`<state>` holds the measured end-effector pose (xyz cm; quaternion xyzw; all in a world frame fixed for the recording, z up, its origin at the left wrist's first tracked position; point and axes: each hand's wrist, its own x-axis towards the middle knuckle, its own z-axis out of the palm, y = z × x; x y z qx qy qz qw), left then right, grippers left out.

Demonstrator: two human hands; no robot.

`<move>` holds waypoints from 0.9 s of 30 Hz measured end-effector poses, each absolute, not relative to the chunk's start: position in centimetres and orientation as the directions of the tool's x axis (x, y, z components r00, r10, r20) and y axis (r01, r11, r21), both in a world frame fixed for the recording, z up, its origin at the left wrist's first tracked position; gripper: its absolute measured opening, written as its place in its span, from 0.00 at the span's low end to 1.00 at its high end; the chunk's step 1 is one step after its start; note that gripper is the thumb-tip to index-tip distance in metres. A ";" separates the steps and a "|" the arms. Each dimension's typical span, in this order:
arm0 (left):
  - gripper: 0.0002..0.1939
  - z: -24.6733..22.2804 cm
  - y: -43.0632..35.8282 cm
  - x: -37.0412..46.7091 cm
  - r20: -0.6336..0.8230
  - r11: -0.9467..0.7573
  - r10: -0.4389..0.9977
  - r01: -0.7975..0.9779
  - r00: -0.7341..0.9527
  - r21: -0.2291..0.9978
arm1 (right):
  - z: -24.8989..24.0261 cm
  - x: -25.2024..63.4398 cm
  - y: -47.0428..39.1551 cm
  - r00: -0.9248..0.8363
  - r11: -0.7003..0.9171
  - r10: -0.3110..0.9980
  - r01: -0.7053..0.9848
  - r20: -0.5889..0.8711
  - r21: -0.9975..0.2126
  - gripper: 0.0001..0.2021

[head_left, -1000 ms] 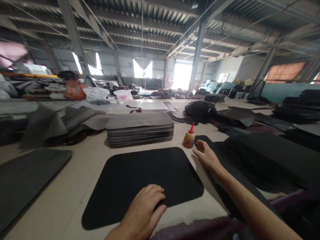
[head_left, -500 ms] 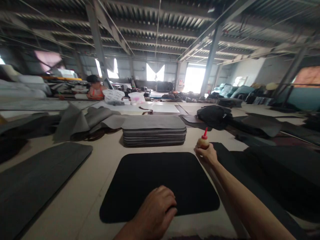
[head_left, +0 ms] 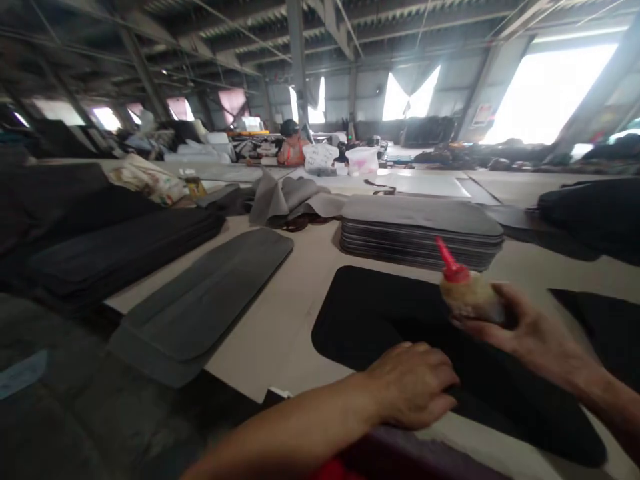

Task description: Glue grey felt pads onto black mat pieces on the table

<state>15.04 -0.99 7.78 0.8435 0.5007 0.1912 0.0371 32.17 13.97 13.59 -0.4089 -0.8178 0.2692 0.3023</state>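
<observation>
A squeeze bottle point(head_left: 470, 293) with a red pointed nozzle and yellowish-brown contents is gripped in my right hand point(head_left: 535, 333). It tilts to the left above the black rounded-corner sheet point(head_left: 365, 313). My left hand point(head_left: 415, 387) is over the near part of that sheet, back upward and fingers curled closed. Whatever those fingers may hold is hidden. Behind the black sheet stands a neat stack of grey sheets point(head_left: 420, 223), close to the bottle.
Grey sheets point(head_left: 210, 300) lie at the table's left edge, beside a dark sheet pile point(head_left: 125, 247). Crumpled grey pieces point(head_left: 295, 200) lie behind. A dark bundle point(head_left: 595, 217) sits at right. Across the tables is a person point(head_left: 293, 147) near white bags point(head_left: 320, 158).
The view has swung left. My right hand has brought the bottle from beside the black sheet to above it and tipped it. My left hand stays curled over the sheet's near part.
</observation>
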 end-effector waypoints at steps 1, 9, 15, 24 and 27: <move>0.15 7.9 -1.0 15.1 0.284 -0.500 0.857 0.828 0.430 0.254 | 13.5 31.2 12.7 -0.561 0.534 0.797 0.481 0.224 -0.696 0.27; 0.21 8.0 -0.5 15.1 0.330 -0.539 0.820 0.826 0.468 0.168 | 13.9 26.7 7.6 -0.780 0.569 0.604 0.279 0.163 -0.773 0.22; 0.14 8.8 -0.6 15.1 0.235 -0.524 0.848 0.819 0.475 0.233 | 13.5 25.9 8.5 -0.784 0.369 0.620 0.250 0.036 -0.895 0.27; 0.19 8.5 -0.7 15.1 0.241 -0.499 0.864 0.817 0.442 0.289 | 13.0 25.0 8.1 -0.806 0.178 0.591 0.169 -0.032 -0.969 0.29; 0.21 8.5 -0.8 15.2 0.230 -0.480 0.876 0.819 0.425 0.315 | 12.8 25.0 7.9 -0.841 0.122 0.540 0.106 -0.024 -0.987 0.28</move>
